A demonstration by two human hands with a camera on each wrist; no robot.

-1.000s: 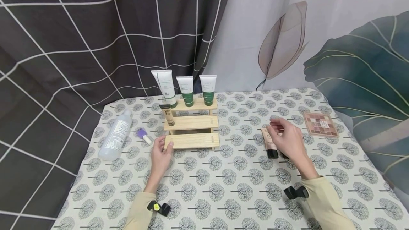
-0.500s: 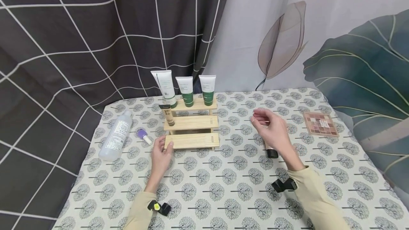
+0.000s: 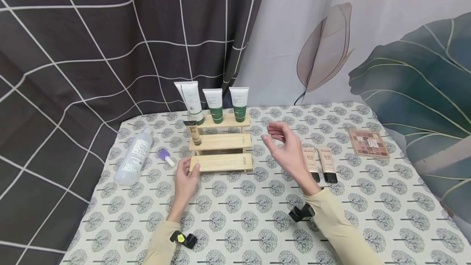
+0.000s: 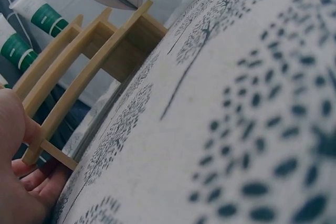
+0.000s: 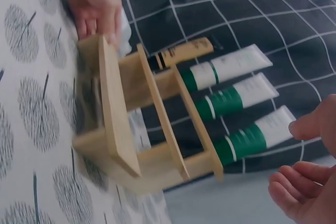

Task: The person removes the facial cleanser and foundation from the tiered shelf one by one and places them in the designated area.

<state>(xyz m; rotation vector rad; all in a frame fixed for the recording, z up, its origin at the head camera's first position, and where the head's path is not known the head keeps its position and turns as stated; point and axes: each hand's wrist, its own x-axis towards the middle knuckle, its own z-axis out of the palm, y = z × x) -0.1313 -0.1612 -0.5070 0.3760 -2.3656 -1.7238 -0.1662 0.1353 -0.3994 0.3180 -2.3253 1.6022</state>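
Pinches the left end of a pale wooden three-step stand [image 3: 220,162] with the left hand [image 3: 186,178], with thumb on top of the lowest board and fingers underneath. Holds the right hand [image 3: 288,150] in the air to the right of the stand, with thumb and fingers spread apart and loosely bent. Has, just beyond the left hand, a small tan-and-black squeeze tube [image 3: 193,132] upright at the left of the middle step. Faces, farther beyond on the top step, a tall white-and-green tube [image 3: 191,101], then a shorter white-and-green tube [image 3: 214,104], then a similar white-and-green tube [image 3: 239,103] nearest the right hand, all upright. Overlaps the last one's white end with the right thumb in the right wrist view, yet looks apart from it in the head view. Partly hides, behind the right wrist, a flat pink tube with a black cap [image 3: 311,161], with a matching pink tube [image 3: 327,163] lying fully visible just beside it. Has, well to the right of the right hand, a square pinkish palette [image 3: 369,143]. Has, just left of the left hand, a small purple-and-white object [image 3: 167,157] and, farther left, a translucent plastic bottle [image 3: 133,158] lying down, both on a surface covered in tree-printed cloth [image 3: 239,220].
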